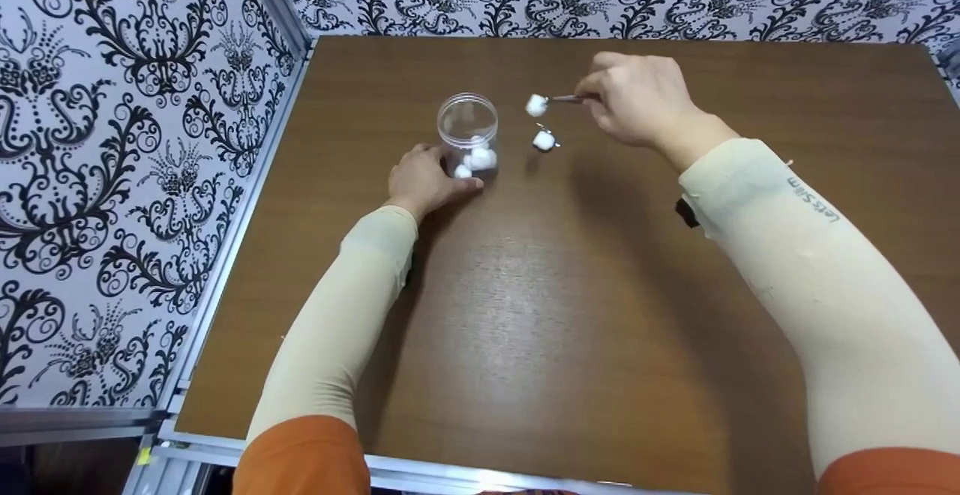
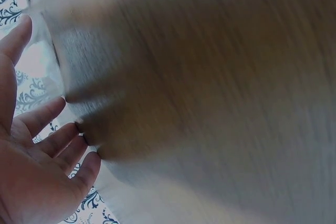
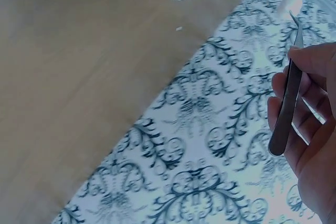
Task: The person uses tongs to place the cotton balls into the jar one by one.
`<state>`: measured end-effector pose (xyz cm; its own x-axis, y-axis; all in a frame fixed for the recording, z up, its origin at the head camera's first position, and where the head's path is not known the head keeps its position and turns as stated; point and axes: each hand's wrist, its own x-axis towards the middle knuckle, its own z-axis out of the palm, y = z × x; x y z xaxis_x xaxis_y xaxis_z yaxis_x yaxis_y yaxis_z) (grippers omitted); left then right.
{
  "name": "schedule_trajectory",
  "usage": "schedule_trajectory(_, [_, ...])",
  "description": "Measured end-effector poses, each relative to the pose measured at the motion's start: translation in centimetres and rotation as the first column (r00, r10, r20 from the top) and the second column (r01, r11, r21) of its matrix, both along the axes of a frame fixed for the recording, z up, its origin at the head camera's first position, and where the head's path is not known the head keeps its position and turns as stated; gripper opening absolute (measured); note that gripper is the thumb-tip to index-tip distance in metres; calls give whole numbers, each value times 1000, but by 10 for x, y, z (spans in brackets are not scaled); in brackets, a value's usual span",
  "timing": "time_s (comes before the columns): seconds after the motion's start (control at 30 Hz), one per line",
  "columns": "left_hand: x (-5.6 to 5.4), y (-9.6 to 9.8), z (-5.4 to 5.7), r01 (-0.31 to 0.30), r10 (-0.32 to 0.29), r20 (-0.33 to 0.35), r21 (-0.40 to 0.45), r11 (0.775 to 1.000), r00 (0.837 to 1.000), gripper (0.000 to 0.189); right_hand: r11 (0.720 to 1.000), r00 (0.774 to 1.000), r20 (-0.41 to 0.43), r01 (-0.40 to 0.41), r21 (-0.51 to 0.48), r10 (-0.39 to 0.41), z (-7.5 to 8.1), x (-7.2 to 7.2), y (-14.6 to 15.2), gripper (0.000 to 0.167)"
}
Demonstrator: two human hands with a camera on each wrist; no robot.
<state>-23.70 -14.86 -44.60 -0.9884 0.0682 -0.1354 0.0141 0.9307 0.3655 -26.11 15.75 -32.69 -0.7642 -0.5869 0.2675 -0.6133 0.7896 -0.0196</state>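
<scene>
My left hand (image 1: 421, 178) grips a clear round jar (image 1: 459, 133) low on its side, thumb in front and fingers partly hidden behind. Several white cotton balls (image 1: 481, 158) lie inside the jar, whose top is uncovered. In the left wrist view the curled fingers (image 2: 59, 139) reach round the clear wall. My right hand (image 1: 637, 97) pinches metal tweezers (image 3: 287, 114) with bent tips. At those tips hangs a cotton ball (image 1: 536, 106), in the air right of the jar. Another cotton ball (image 1: 544, 140) sits below it on the table, small white bits around it.
The brown wooden table (image 1: 525, 315) has a metal frame along its edges. Patterned black-and-white wall panels (image 1: 127, 142) stand at the left and the back. Beige sleeves (image 1: 810, 255) cover both forearms.
</scene>
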Motion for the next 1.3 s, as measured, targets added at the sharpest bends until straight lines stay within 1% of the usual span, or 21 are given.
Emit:
schedule_trajectory(0.13, [0, 0, -1, 0, 0, 1, -4, 1000, 1000, 85, 999, 1000, -17, -20, -28, 20, 7, 1, -19, 21])
schedule_trajectory(0.3, [0, 0, 1, 0, 0, 1, -4, 1000, 1000, 85, 998, 998, -34, -50, -48, 48, 9, 1, -42, 20])
schedule_trajectory(0.53, [0, 0, 1, -4, 4, -2, 10, 1000, 1000, 82, 995, 995, -33, -93, -42, 91, 0, 0, -60, 21])
schedule_trajectory(0.8, [0, -1, 0, -2, 2, -7, 1, 1000, 1000, 83, 992, 993, -29, -115, -54, 113, -10, -2, -67, 22])
schedule_trajectory(1.1, [-1, 0, 0, -1, 1, -12, -2, 1000, 1000, 84, 993, 993, -20, -114, -40, 113, -11, -1, -66, 23])
schedule_trajectory(1.3, [0, -1, -1, -7, 7, -17, -1, 1000, 1000, 85, 992, 993, -25, -114, -46, 113, -9, -2, -60, 23])
